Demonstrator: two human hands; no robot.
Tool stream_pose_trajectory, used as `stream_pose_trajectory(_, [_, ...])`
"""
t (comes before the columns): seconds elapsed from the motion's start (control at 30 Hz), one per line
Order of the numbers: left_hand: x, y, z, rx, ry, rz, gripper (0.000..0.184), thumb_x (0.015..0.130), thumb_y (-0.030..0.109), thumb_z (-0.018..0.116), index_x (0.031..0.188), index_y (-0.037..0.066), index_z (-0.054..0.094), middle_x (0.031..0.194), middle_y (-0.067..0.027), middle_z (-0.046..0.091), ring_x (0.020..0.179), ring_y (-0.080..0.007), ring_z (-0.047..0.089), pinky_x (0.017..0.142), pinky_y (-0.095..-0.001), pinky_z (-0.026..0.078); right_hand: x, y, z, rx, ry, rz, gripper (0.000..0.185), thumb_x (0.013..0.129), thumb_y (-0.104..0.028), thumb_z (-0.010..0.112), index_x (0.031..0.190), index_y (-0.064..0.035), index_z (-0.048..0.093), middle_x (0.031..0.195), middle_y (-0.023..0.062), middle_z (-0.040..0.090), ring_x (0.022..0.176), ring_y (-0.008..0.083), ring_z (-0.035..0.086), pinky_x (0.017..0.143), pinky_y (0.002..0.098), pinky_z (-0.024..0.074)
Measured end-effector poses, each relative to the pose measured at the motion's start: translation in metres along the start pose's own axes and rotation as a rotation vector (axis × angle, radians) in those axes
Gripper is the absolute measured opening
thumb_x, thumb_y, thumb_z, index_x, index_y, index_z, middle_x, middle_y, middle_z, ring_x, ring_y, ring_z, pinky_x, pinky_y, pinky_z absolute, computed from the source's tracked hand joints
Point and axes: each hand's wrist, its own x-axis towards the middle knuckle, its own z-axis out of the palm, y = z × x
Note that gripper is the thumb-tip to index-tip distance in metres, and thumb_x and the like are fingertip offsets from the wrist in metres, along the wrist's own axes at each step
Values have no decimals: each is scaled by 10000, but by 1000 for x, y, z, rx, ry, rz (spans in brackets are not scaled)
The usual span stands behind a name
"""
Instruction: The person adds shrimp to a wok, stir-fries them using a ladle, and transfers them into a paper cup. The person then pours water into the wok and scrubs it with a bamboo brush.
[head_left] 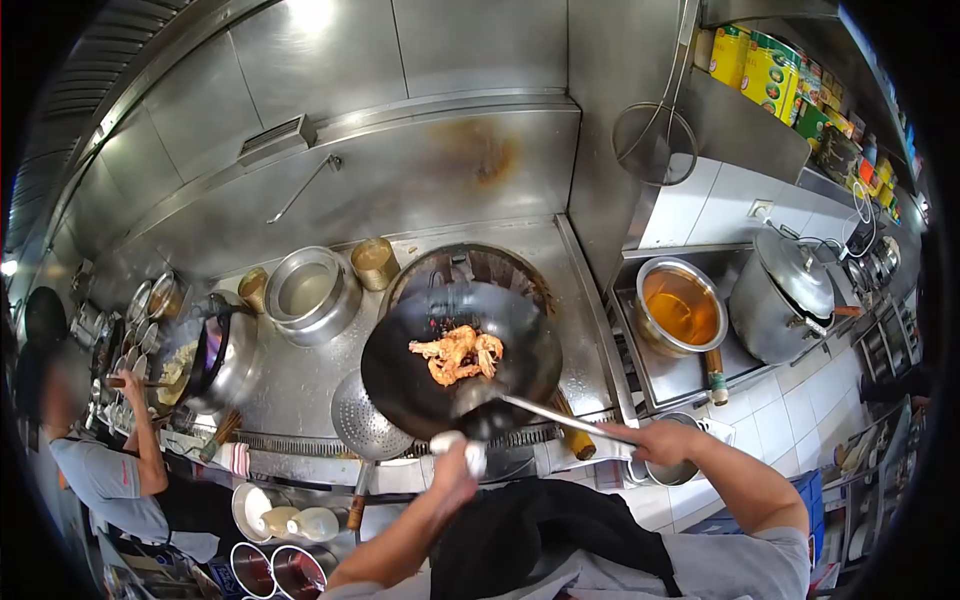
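Observation:
A dark wok sits tilted over the burner ring in front of me. Golden-orange fried pieces that look like prawns lie inside it. My left hand is closed around a folded white cloth at the wok's near rim; the part of the rim under the cloth is hidden. On the right, my right hand grips the handle of a metal ladle, whose bowl is inside the wok, just below the food. A perforated strainer rests left of the wok.
Left of the wok stand a metal pot and a brass-coloured can. To the right are a pot of amber liquid and a lidded stockpot. Another person works at a wok on the far left. A wire skimmer hangs above.

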Motion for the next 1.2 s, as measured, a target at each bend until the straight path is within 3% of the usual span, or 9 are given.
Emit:
stream_pose_trajectory(0.2, [107,31,37,124,18,59,136,909,209,562,999,108,551,829,-57,631,700,-210,621,567,-389,494,119,8,-4,-136,337,150,935,808,9,493,1505,-427,49,962,222,665,867,354,671,770,471,520])
stream_pose_trajectory(0.4, [65,-56,-71,185,-116,66,274,866,83,568,1136,64,524,995,-91,621,820,-247,644,717,-429,541,104,-12,-6,-93,447,300,924,820,-3,512,1511,-408,51,911,225,672,851,348,680,747,465,529])
stream_pose_trajectory(0.67, [60,44,29,72,13,-10,125,931,234,524,903,114,547,728,-43,598,599,-195,599,491,-359,480,46,17,6,8,314,146,832,866,-139,547,1514,-376,83,858,248,650,773,420,631,759,498,504])
stream_pose_trajectory(0.73, [57,19,4,145,-157,-29,109,940,220,504,912,123,545,765,-47,609,643,-190,611,487,-360,479,29,35,2,39,268,-55,830,863,-128,558,1507,-399,112,957,262,647,867,426,629,815,491,496])
stream_pose_trajectory(0.77, [37,9,-2,139,-183,-28,107,948,206,479,920,135,554,792,-45,620,681,-192,627,502,-366,497,12,34,-6,89,157,-13,803,870,-123,555,1502,-406,148,1306,208,545,1004,399,616,899,449,477])
stream_pose_trajectory(1.0, [104,26,30,100,-94,21,90,913,187,532,965,120,562,791,-62,621,688,-176,619,557,-336,489,71,-5,-38,116,83,139,873,812,-35,473,1503,-424,110,1019,221,665,841,364,660,784,455,508])
stream_pose_trajectory(1.07, [110,23,28,139,-3,40,99,906,165,531,989,123,567,816,-57,623,685,-186,613,573,-360,495,118,-7,-30,4,177,173,871,818,-27,463,1503,-429,105,983,231,663,857,354,666,759,458,518])
stream_pose_trajectory(1.13, [129,-9,-13,93,-196,146,127,894,144,548,1017,113,556,863,-67,623,693,-208,614,591,-380,505,150,-4,-16,-119,404,228,857,837,-30,457,1500,-439,100,949,235,660,858,362,667,746,480,517])
stream_pose_trajectory(1.2, [86,-23,-40,192,-64,4,200,872,90,554,1071,82,543,897,-80,621,714,-234,626,628,-390,526,142,-6,-2,-89,454,208,841,853,-50,464,1502,-432,90,945,236,659,852,370,664,747,488,513])
